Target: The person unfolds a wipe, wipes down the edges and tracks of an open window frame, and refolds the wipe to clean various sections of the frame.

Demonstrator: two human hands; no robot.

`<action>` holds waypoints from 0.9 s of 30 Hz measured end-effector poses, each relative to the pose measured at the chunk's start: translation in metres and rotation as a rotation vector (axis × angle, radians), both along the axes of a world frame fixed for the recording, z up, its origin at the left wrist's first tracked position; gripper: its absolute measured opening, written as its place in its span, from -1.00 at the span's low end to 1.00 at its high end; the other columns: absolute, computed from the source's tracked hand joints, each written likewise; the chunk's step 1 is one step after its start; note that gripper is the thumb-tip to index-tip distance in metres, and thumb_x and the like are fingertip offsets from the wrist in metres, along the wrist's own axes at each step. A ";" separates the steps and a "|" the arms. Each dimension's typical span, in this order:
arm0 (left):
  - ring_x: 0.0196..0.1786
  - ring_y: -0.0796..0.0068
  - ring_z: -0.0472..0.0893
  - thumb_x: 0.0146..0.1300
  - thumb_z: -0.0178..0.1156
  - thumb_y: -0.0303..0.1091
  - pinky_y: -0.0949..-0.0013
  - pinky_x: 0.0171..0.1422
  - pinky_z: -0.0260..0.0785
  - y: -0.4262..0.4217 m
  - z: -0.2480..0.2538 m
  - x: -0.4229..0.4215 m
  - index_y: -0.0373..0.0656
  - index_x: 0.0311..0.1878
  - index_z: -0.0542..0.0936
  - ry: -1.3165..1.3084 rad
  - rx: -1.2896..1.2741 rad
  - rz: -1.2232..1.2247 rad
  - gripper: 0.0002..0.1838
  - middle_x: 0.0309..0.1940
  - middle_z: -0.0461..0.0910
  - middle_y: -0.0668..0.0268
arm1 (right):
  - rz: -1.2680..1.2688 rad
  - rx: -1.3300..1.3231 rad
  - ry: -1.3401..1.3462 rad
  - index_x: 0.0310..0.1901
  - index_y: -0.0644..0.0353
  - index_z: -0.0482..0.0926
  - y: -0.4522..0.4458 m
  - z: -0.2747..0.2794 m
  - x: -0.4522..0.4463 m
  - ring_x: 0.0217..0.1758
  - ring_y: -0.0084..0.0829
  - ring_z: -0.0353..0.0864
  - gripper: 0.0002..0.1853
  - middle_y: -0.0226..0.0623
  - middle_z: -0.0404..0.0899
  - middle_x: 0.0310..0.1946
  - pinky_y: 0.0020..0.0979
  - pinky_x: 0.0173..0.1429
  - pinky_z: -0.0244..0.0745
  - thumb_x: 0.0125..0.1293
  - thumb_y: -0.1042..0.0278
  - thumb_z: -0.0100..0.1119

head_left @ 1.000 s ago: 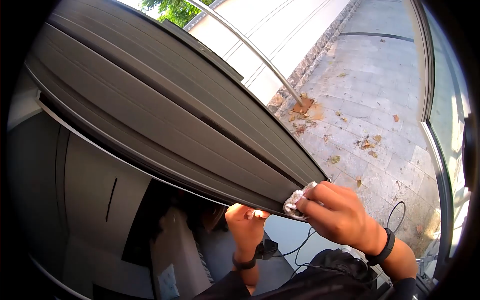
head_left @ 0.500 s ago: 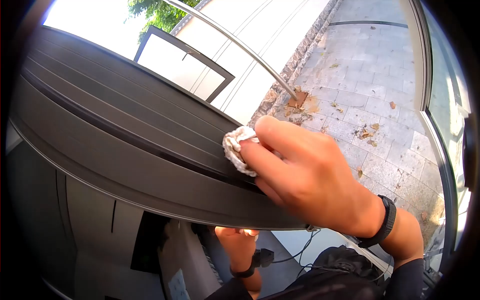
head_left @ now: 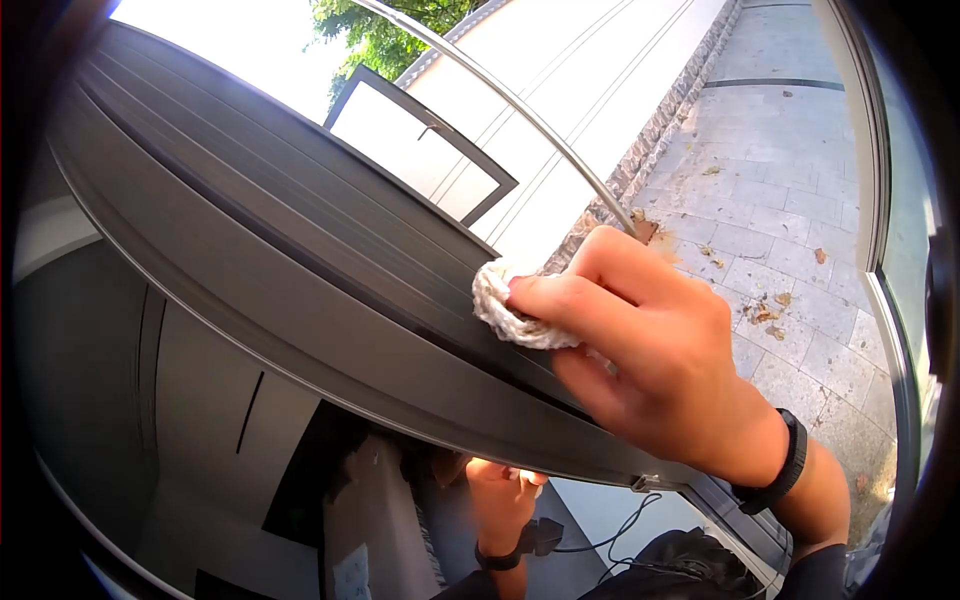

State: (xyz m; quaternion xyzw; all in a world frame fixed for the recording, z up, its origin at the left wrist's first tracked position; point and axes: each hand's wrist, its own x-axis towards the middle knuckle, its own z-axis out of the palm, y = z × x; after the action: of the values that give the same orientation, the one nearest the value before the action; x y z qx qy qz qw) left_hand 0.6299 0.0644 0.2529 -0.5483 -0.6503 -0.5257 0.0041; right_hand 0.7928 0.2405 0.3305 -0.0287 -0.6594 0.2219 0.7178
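The biggest thing before me is a long dark frame [head_left: 300, 300], ribbed along its upper face, slanting from the upper left down to the person's hands; beyond it stretch the paved ground [head_left: 770, 220] outside and a pale wall [head_left: 590, 110], while a dark-rimmed sash [head_left: 440, 128] with a small handle stands up past the frame's far edge and a metal pole [head_left: 560, 143] runs down across the wall. The person's right hand [head_left: 660, 355] reaches over the frame from the right, its fingers clamped on a crumpled white cloth [head_left: 510, 310] — the cloth lies against the ribbed face, close to the outer edge. Lower down, the left hand [head_left: 503, 505] is at the frame's near edge, fingers curled up under it; I cannot tell from here whether they grip it or only touch it. A thin black cable [head_left: 630, 525] loops beside that hand — then come the black band [head_left: 783, 470] on the right wrist and, smallest of all, some dry leaves [head_left: 768, 308] scattered on the paving
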 end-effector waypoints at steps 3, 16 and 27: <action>-0.60 0.77 0.39 0.07 0.33 -0.63 0.60 -0.52 0.12 0.002 0.001 0.001 -0.23 -0.43 0.65 0.003 -0.020 0.001 -0.92 -0.67 0.47 0.49 | -0.019 0.106 -0.147 -0.08 0.26 0.59 0.003 0.000 -0.005 -0.44 -0.28 0.53 -0.63 -0.28 0.40 -0.38 -0.30 -0.41 0.47 0.00 0.63 0.25; -0.24 0.52 0.70 0.44 0.23 -0.26 0.47 -0.16 0.61 0.005 -0.039 -0.038 -0.42 0.01 0.64 -0.231 0.107 -0.518 -0.66 -0.21 0.70 0.22 | -0.030 0.209 -0.194 -0.07 0.27 0.56 0.002 0.024 0.004 -0.39 -0.16 0.56 -0.69 -0.21 0.42 -0.36 -0.24 -0.37 0.50 0.09 0.66 0.21; -0.21 0.47 0.72 0.41 0.26 -0.28 0.42 -0.11 0.64 0.005 -0.055 -0.058 -0.40 0.04 0.61 -0.281 0.111 -0.562 -0.66 -0.15 0.70 0.20 | -0.116 0.429 0.140 -0.21 0.30 0.58 0.015 0.197 -0.034 -0.35 0.02 0.54 -0.81 -0.08 0.48 -0.38 -0.16 -0.26 0.45 0.11 0.69 0.21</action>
State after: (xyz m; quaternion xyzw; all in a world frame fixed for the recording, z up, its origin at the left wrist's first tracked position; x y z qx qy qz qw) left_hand 0.5714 0.0689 0.1981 -0.6273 -0.4381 -0.6116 -0.2012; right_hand 0.7585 0.2558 0.5277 0.1019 -0.6372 0.0365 0.7631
